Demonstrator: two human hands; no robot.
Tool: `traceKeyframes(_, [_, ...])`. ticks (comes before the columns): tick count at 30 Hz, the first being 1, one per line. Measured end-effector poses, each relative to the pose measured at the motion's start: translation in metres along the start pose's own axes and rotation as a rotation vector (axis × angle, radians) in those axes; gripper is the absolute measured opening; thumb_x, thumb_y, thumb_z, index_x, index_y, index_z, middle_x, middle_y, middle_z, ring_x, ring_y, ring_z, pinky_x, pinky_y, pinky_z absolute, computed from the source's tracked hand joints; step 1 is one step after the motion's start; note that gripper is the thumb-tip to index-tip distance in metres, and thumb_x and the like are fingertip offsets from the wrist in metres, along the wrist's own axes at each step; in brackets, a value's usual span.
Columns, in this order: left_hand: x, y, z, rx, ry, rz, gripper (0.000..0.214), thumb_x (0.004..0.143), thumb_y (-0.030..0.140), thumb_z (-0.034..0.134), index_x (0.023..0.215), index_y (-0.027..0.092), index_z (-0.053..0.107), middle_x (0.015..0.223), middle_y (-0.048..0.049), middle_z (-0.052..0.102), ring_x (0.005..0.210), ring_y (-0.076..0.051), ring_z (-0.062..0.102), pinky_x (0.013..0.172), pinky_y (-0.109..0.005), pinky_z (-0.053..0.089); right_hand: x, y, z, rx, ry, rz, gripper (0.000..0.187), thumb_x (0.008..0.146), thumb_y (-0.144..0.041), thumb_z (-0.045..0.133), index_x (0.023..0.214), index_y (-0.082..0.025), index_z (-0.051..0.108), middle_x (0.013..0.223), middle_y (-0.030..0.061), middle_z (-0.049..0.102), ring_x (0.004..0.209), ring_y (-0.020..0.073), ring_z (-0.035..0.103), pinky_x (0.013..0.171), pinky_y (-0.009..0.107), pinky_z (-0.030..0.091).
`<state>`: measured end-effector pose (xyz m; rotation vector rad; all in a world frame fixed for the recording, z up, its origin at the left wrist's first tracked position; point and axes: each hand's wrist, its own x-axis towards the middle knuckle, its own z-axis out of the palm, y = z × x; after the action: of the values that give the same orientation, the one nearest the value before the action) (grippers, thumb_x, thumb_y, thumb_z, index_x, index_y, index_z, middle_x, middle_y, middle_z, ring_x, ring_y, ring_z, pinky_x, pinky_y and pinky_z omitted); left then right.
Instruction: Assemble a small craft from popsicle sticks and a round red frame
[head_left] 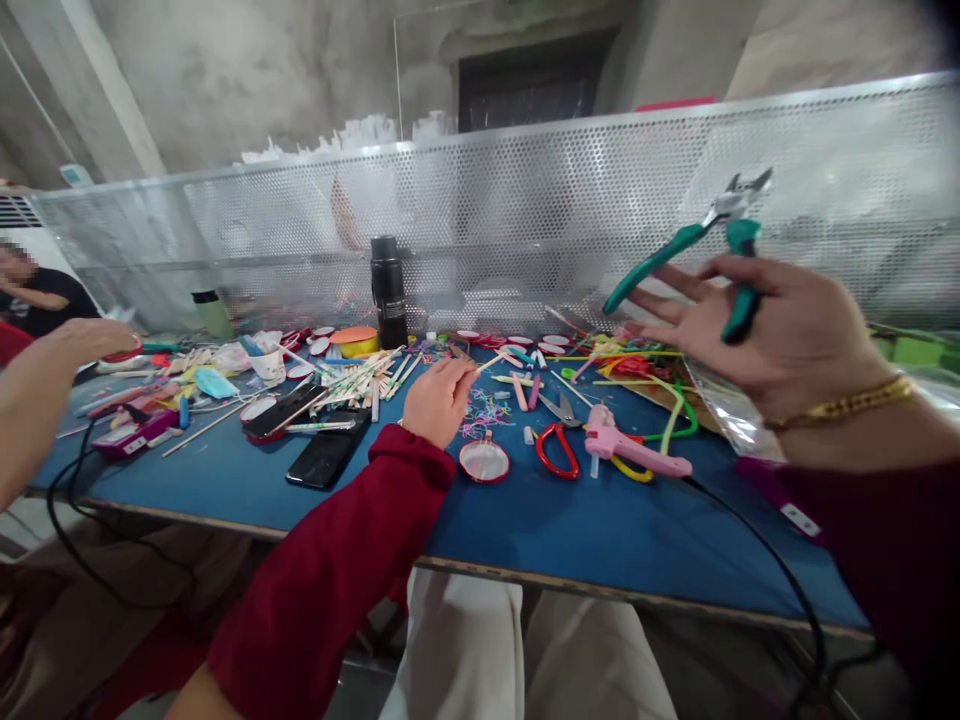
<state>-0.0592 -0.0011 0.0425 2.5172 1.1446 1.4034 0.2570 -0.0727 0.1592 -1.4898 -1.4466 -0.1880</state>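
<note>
My left hand [439, 402] is pinched closed over the middle of the table, with a thin pale stick [491, 362] poking out past its fingertips. Raised at the right, my right hand [784, 325] has its palm turned up and its fingers loosely spread. Green-handled cutting pliers [660, 265] rest in that hand, jaws up and handles apart, one handle under the thumb. Below my left hand sits a small round red-rimmed lid [484, 462]. Red-handled scissors [558, 450] and a pink glue gun [634, 447] lie between my two hands.
The blue table [420, 520] carries a pile of paper sticks [367, 378], a black phone [328, 450], a black bottle [388, 290] and coloured pipe cleaners [637, 368]. A perforated metal screen [510, 220] stands behind. Another person's hand [82, 340] is at the left. A cord [772, 560] trails off the front edge.
</note>
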Motion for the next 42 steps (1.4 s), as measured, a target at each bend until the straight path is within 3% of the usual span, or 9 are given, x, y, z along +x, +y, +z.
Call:
traceKeyframes(3, [0.0, -0.001, -0.002, 0.012, 0.042, 0.016, 0.028, 0.109, 0.028, 0.044, 0.105, 0.019, 0.07, 0.109, -0.0086, 0.075, 0.103, -0.02, 0.069, 0.094, -0.032, 0.054, -0.052, -0.038, 0.016, 0.615, -0.31, 0.143, 0.06, 0.105, -0.035, 0.014, 0.157, -0.029, 0.044, 0.162, 0.0189, 0.05, 0.108, 0.0279, 0.072, 0.077, 0.049, 0.053])
traceKeyframes(7, [-0.001, -0.005, -0.007, 0.029, 0.16, -0.01, 0.031, 0.111, 0.029, 0.038, 0.116, 0.022, 0.067, 0.117, -0.0072, 0.076, 0.11, -0.019, 0.069, 0.099, -0.033, 0.054, -0.087, -0.064, 0.039, 0.755, -0.451, 0.187, 0.061, 0.104, -0.044, 0.009, 0.16, -0.035, 0.03, 0.167, 0.0156, 0.044, 0.116, 0.0318, 0.07, 0.081, 0.054, 0.054])
traceKeyframes(10, [0.0, -0.006, -0.01, 0.015, 0.207, -0.005, 0.03, 0.111, 0.03, 0.039, 0.116, 0.022, 0.067, 0.115, -0.0064, 0.077, 0.109, -0.018, 0.069, 0.098, -0.032, 0.053, -0.087, -0.072, 0.047, 1.015, -0.487, 0.296, 0.052, 0.106, -0.049, 0.013, 0.151, -0.039, 0.037, 0.17, 0.0117, 0.039, 0.127, 0.0331, 0.065, 0.086, 0.057, 0.054])
traceKeyframes(14, [0.001, -0.006, -0.01, -0.03, 0.201, 0.041, 0.026, 0.109, 0.027, 0.044, 0.104, 0.019, 0.069, 0.109, -0.0072, 0.076, 0.103, -0.018, 0.069, 0.093, -0.031, 0.053, -0.075, -0.074, 0.052, 1.275, -0.419, 0.366, 0.027, 0.102, -0.046, 0.041, 0.118, -0.036, 0.059, 0.153, 0.0081, 0.057, 0.13, 0.0358, 0.062, 0.097, 0.066, 0.05])
traceKeyframes(19, [0.0, -0.006, -0.006, -0.074, 0.221, 0.059, 0.027, 0.109, 0.028, 0.045, 0.105, 0.019, 0.07, 0.104, -0.0079, 0.076, 0.099, -0.018, 0.069, 0.09, -0.032, 0.053, -0.074, -0.068, 0.061, 1.555, -0.474, 0.357, 0.005, 0.088, -0.035, 0.062, 0.091, -0.031, 0.064, 0.132, 0.0035, 0.068, 0.128, 0.0368, 0.063, 0.108, 0.077, 0.04])
traceKeyframes(27, [0.0, -0.011, -0.002, -0.091, 0.186, 0.074, 0.027, 0.109, 0.031, 0.046, 0.103, 0.018, 0.069, 0.101, -0.0077, 0.076, 0.096, -0.018, 0.069, 0.087, -0.031, 0.052, -0.082, -0.058, 0.08, 1.621, -0.476, 0.387, 0.007, 0.094, -0.039, 0.062, 0.098, -0.034, 0.065, 0.124, 0.0048, 0.07, 0.133, 0.0342, 0.061, 0.102, 0.07, 0.05])
traceKeyframes(36, [0.003, -0.015, 0.003, -0.109, 0.165, 0.02, 0.03, 0.109, 0.037, 0.047, 0.108, 0.02, 0.072, 0.106, -0.0068, 0.076, 0.099, -0.019, 0.069, 0.089, -0.032, 0.051, -0.09, -0.05, 0.104, 1.361, -0.458, 0.564, 0.027, 0.076, -0.035, 0.076, 0.089, -0.026, 0.054, 0.101, 0.0009, 0.065, 0.089, 0.0207, 0.067, 0.082, 0.044, 0.061])
traceKeyframes(39, [0.009, -0.02, 0.005, -0.118, 0.135, 0.035, 0.027, 0.107, 0.031, 0.048, 0.107, 0.019, 0.072, 0.099, -0.0067, 0.075, 0.093, -0.019, 0.067, 0.086, -0.031, 0.05, -0.095, -0.045, 0.111, 1.048, -0.471, 0.408, 0.03, 0.076, -0.039, 0.074, 0.094, -0.027, 0.054, 0.101, 0.0014, 0.063, 0.087, 0.0208, 0.065, 0.08, 0.041, 0.061])
traceKeyframes(42, [0.015, -0.022, 0.007, -0.228, 0.042, 0.0, 0.024, 0.106, 0.03, 0.049, 0.111, 0.02, 0.07, 0.084, -0.0018, 0.072, 0.077, -0.016, 0.064, 0.077, -0.029, 0.049, -0.1, -0.038, 0.112, 0.538, -0.424, 0.055, 0.022, 0.082, -0.041, 0.065, 0.095, -0.026, 0.056, 0.1, 0.0054, 0.062, 0.093, 0.0251, 0.063, 0.092, 0.046, 0.056])
